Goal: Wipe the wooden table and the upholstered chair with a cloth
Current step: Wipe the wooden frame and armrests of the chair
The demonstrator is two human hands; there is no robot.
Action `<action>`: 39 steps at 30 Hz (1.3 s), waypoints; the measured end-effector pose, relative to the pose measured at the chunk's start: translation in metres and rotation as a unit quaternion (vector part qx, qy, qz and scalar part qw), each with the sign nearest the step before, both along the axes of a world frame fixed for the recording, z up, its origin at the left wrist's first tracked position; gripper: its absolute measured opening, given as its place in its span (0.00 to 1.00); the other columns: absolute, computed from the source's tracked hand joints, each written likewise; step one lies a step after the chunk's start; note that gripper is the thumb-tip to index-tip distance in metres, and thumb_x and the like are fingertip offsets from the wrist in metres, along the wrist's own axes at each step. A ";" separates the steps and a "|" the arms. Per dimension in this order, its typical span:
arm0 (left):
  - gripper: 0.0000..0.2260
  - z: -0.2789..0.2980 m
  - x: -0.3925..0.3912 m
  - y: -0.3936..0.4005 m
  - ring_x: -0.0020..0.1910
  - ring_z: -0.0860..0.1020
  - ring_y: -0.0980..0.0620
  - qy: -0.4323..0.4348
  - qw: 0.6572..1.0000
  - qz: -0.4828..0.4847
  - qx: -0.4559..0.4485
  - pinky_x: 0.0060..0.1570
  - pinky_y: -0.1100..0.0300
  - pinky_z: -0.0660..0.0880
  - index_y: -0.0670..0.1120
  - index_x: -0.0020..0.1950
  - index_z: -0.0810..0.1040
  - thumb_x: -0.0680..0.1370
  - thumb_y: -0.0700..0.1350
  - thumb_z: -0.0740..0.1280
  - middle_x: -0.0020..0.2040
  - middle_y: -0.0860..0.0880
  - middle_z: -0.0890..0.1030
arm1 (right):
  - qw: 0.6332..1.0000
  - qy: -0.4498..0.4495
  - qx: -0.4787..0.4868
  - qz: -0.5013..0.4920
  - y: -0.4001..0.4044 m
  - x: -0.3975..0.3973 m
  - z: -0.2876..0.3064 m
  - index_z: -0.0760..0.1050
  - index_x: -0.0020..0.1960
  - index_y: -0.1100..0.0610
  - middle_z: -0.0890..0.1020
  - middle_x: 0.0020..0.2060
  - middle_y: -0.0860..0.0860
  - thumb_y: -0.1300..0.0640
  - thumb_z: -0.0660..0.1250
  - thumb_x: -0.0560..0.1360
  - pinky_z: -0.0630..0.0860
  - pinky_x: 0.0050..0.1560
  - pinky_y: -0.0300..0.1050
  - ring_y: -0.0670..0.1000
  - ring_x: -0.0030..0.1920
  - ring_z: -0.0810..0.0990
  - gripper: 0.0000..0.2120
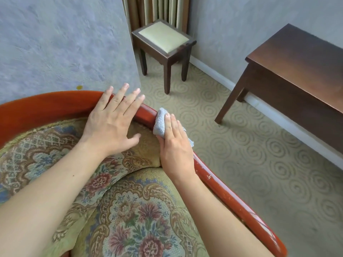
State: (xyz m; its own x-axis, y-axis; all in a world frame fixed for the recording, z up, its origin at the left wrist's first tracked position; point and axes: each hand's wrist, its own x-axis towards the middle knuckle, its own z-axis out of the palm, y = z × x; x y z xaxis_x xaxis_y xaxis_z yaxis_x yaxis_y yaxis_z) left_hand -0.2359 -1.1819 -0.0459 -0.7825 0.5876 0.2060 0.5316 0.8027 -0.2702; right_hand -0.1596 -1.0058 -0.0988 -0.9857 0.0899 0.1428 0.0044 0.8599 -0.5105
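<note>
Soft, even daylight; faint glare on the glossy red-brown wooden chair rail; slight blur; wide-angle bending at edges.

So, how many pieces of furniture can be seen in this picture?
3. The upholstered chair is nearest, under both hands. The small stool stands by the curtain. The wooden table stands against the right wall. More may lie outside the view.

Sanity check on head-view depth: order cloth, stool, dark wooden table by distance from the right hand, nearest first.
From the right hand:
1. Cloth, under its fingers on the chair's red rail.
2. Stool, ahead by the curtain.
3. Dark wooden table, far right along the wall; roughly as far as the stool, too close to call.
</note>
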 end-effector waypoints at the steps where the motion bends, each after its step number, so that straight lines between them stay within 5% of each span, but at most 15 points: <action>1: 0.45 0.000 0.000 0.002 0.81 0.54 0.43 0.000 1.000 0.006 0.004 0.79 0.43 0.44 0.43 0.81 0.57 0.69 0.63 0.64 0.80 0.44 0.61 | 1.000 -0.015 0.011 -0.014 0.006 0.011 -0.005 0.55 0.79 0.61 0.60 0.78 0.56 0.55 0.58 0.84 0.53 0.78 0.48 0.55 0.79 0.58 0.27; 9: 0.42 -0.021 0.027 0.045 0.80 0.56 0.42 -0.060 0.994 -0.095 -0.004 0.79 0.44 0.49 0.41 0.79 0.62 0.70 0.58 0.71 0.79 0.42 0.63 | 0.989 -0.109 0.087 -0.050 0.035 0.070 -0.023 0.45 0.81 0.59 0.52 0.80 0.54 0.52 0.50 0.85 0.48 0.77 0.47 0.52 0.80 0.49 0.29; 21: 0.45 -0.060 0.051 0.085 0.80 0.59 0.44 -0.112 0.976 -0.184 -0.001 0.78 0.46 0.51 0.44 0.78 0.65 0.65 0.58 0.75 0.79 0.45 0.65 | 0.984 -0.102 0.079 -0.126 0.034 0.088 -0.023 0.59 0.79 0.61 0.64 0.77 0.58 0.53 0.59 0.82 0.59 0.75 0.54 0.58 0.77 0.62 0.28; 29: 0.40 -0.060 0.047 0.084 0.80 0.58 0.45 -0.123 0.977 -0.173 0.014 0.79 0.51 0.50 0.38 0.78 0.63 0.71 0.58 0.56 0.79 0.42 0.63 | 0.988 -0.118 0.078 -0.065 0.035 0.061 -0.025 0.47 0.80 0.61 0.55 0.80 0.58 0.48 0.51 0.84 0.50 0.78 0.50 0.57 0.79 0.54 0.30; 31: 0.40 -0.063 0.049 0.085 0.80 0.57 0.45 -0.114 0.978 -0.173 0.017 0.80 0.50 0.49 0.39 0.79 0.62 0.72 0.60 0.56 0.80 0.42 0.62 | 0.986 -0.118 0.101 -0.065 0.043 0.076 -0.026 0.51 0.80 0.62 0.58 0.79 0.59 0.47 0.47 0.84 0.55 0.77 0.51 0.57 0.79 0.58 0.29; 35: 0.41 -0.067 0.052 0.089 0.81 0.54 0.43 -0.105 0.979 -0.173 0.018 0.80 0.46 0.49 0.41 0.79 0.61 0.71 0.61 0.61 0.80 0.42 0.62 | 0.979 -0.107 0.152 -0.082 0.065 0.121 -0.027 0.63 0.77 0.62 0.68 0.75 0.60 0.53 0.64 0.80 0.64 0.72 0.55 0.60 0.74 0.68 0.28; 39: 0.47 -0.069 0.058 0.098 0.81 0.53 0.44 -0.123 0.974 -0.191 -0.009 0.79 0.43 0.51 0.41 0.79 0.62 0.69 0.65 0.72 0.80 0.44 0.62 | 0.980 -0.110 0.139 -0.097 0.092 0.160 -0.024 0.67 0.75 0.61 0.70 0.73 0.58 0.50 0.65 0.80 0.66 0.72 0.54 0.58 0.73 0.70 0.27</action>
State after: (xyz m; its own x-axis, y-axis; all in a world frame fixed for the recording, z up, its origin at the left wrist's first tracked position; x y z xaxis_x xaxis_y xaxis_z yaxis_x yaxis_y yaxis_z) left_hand -0.1775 -1.0834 -0.1153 -0.5312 0.8468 0.0268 0.8404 0.5307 -0.1100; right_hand 0.0002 -0.9136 -0.1226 -0.9637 0.2658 -0.0252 0.2645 0.9375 -0.2262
